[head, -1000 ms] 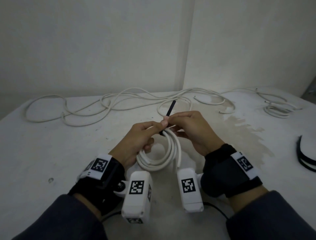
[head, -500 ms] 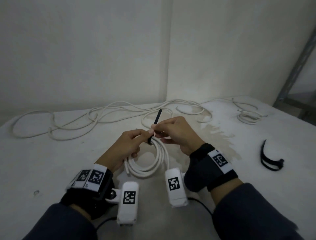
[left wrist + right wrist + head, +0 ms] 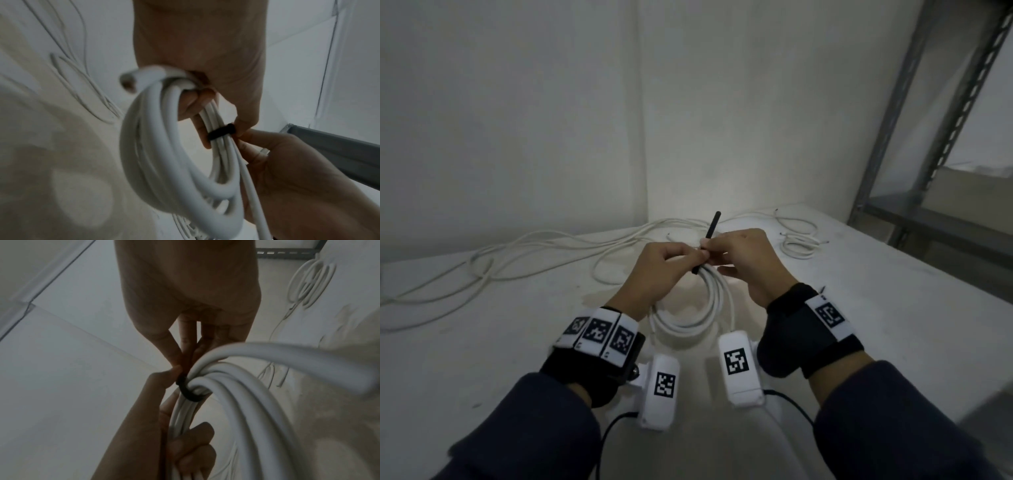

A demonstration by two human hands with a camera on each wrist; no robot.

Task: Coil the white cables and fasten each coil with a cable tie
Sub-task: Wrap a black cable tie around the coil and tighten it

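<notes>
Coil [image 3: 698, 308] hangs at frame centre, above the table [image 3: 482, 342]. Left hand [image 3: 654, 270] grips its strands so they stay bunched; right hand [image 3: 743, 253] pinches the black tie [image 3: 710, 236], looped round them, probably to pull it tight.

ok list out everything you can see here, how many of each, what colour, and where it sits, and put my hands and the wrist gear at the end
coiled white round cable: one, white, held up between both hands above the table.
black cable tie: one, black, wrapped round the coil's top, free end sticking up.
loose white cables: several strands, white, sprawled along the table's far side.
small white cable bundle: one, white, far right of the table.
white table: one, white, stained near the middle.
grey metal shelving: one, grey, at the right.
left hand: grips the coil, thumb and finger at the tie.
right hand: pinches the tie.
wrist cameras: two, white with black markers, on black wrist straps.
</notes>
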